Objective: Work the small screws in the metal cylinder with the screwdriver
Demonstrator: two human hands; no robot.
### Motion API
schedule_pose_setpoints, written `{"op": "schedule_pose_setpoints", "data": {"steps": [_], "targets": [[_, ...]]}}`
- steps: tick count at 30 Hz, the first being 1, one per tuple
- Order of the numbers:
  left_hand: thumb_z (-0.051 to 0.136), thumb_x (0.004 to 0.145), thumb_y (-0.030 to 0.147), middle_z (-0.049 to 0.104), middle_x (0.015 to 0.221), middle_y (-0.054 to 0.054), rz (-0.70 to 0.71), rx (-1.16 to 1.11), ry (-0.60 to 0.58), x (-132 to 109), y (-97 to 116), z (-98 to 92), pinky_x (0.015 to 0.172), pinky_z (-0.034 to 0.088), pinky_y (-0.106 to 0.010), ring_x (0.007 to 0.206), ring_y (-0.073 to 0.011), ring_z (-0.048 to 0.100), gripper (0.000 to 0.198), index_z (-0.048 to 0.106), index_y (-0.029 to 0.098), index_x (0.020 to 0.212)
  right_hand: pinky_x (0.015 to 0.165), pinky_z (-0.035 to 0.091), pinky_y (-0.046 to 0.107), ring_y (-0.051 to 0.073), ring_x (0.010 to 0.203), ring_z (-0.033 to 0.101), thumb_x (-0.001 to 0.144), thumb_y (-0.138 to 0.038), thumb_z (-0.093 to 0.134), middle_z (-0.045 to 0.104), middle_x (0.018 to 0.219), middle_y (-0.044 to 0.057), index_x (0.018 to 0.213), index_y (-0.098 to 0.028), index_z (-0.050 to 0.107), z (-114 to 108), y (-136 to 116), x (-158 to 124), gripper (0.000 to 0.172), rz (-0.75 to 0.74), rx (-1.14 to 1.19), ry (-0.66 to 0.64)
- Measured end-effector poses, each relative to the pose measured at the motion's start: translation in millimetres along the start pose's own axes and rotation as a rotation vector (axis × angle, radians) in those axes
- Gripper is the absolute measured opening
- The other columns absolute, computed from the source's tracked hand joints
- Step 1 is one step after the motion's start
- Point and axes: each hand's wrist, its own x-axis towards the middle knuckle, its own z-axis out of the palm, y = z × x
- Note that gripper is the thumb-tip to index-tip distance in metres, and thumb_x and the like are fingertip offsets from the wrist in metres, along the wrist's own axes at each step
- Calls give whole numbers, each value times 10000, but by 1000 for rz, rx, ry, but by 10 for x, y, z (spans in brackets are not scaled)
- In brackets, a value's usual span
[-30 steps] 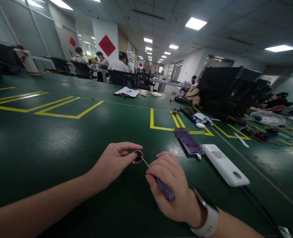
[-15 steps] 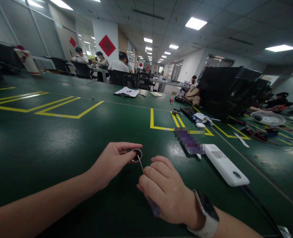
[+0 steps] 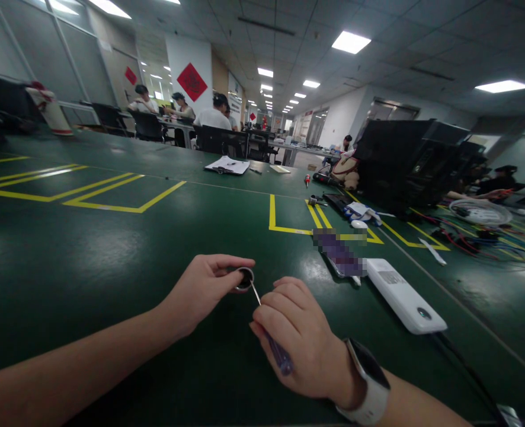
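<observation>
Thumb and fingers of my left hand (image 3: 202, 290) pinch a small round metal part (image 3: 246, 279), silvery at the rim and dark inside, its opening turned toward me. My right hand (image 3: 295, 332) is wrapped around a screwdriver (image 3: 281, 357) with a see-through purple handle. The thin shaft slants up and left from my fist, and its tip is at the right edge of the part's opening. Whether the tip touches the rim I cannot tell. Both hands are above the green table (image 3: 111, 332).
To the right lie a phone (image 3: 340, 255) with a blurred screen and a white power bank (image 3: 405, 296) with a dark cable. Farther off are a small metal part (image 3: 313, 201), a glove (image 3: 361, 212), a clipboard (image 3: 227, 165), yellow tape and a black computer case (image 3: 400, 160). Several people sit behind.
My right hand has shifted slightly to the right with the screwdriver, and the tip has moved from inside the round part to its right edge. My left hand has stayed put.
</observation>
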Motion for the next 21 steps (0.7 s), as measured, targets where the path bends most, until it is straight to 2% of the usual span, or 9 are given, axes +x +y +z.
{"op": "schedule_pose_setpoints", "data": {"steps": [4, 17, 19, 21], "targets": [[620, 617, 177, 730, 758, -44, 4, 1, -3, 11, -6, -8, 661, 537, -268, 681, -165, 655, 242, 718, 144, 836, 794, 410, 369, 168, 743, 497, 797, -107, 495, 607, 777, 77, 829, -103, 560, -11, -8, -4, 73, -15, 49, 49], [640, 615, 200, 730, 755, -41, 18, -1, -16, 12, -29, -21, 669, 543, -285, 707, -183, 665, 233, 708, 143, 830, 789, 410, 370, 173, 767, 509, 795, -83, 492, 615, 798, 84, 856, -107, 555, -15, -18, -5, 91, 18, 85, 45], [636, 622, 198, 727, 743, -37, 26, 10, -17, 26, -41, -30, 661, 544, -280, 704, -181, 665, 223, 705, 140, 826, 761, 413, 354, 163, 748, 515, 795, -93, 484, 604, 778, 67, 841, -123, 549, -50, -12, -6, 86, 88, 186, 105], [634, 632, 196, 725, 736, -34, 32, 29, -23, 44, -51, -43, 657, 545, -276, 704, -179, 665, 217, 702, 140, 830, 683, 418, 316, 146, 686, 513, 817, -137, 466, 569, 704, 35, 765, -146, 539, -93, 20, -14, 90, 269, 316, 218]]}}
